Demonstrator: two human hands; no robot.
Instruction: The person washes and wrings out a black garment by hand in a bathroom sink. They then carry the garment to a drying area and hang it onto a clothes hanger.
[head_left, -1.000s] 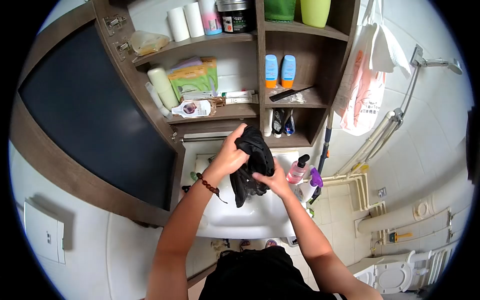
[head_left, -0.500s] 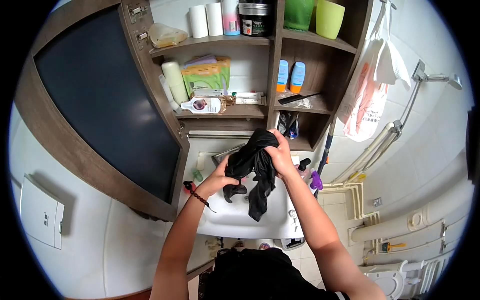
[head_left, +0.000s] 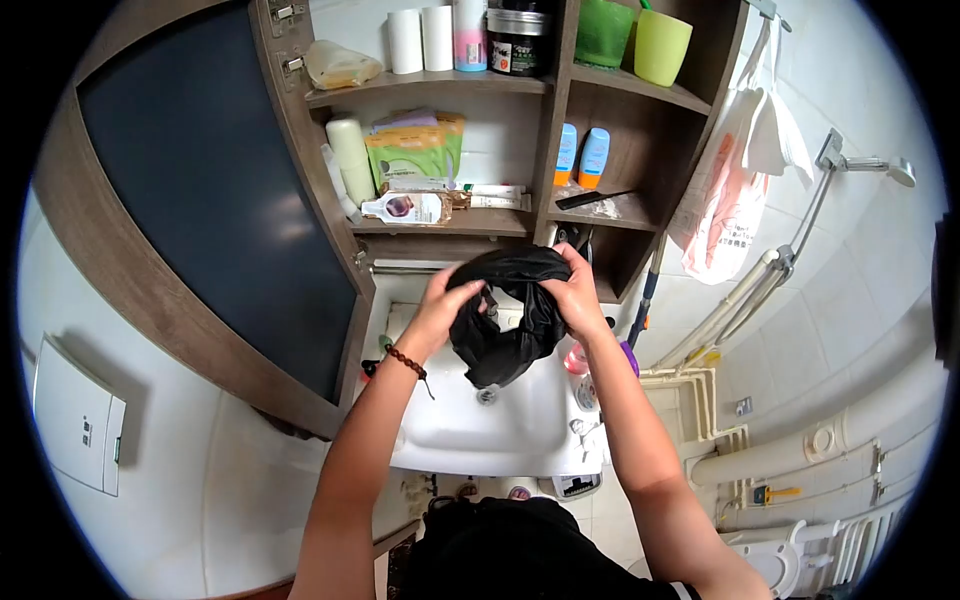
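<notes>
A piece of thin, shiny black cloth [head_left: 515, 355] hangs in a loop between my hands, above the white sink [head_left: 480, 440]. Its exact kind does not show. My left hand [head_left: 440, 308], with a beaded bracelet [head_left: 404, 358] at the wrist, grips the cloth's left edge. On the other side, my right hand [head_left: 578, 297] grips the upper right edge. Through the loop's opening a bit of the sink and tap area shows. The drain [head_left: 487, 396] lies just under the cloth's lower edge.
An open cabinet door [head_left: 215, 190] stands at the left. Ahead are shelves with a black jar [head_left: 516, 45], a green cup [head_left: 661, 48] and blue bottles [head_left: 594, 157]. A pink bottle [head_left: 577, 358] stands by the sink's right side. Plastic bags [head_left: 735, 215] hang at the right.
The black cloth was bunched with dangling ends; now it is spread into an open loop. My hands have moved farther apart and slightly up.
</notes>
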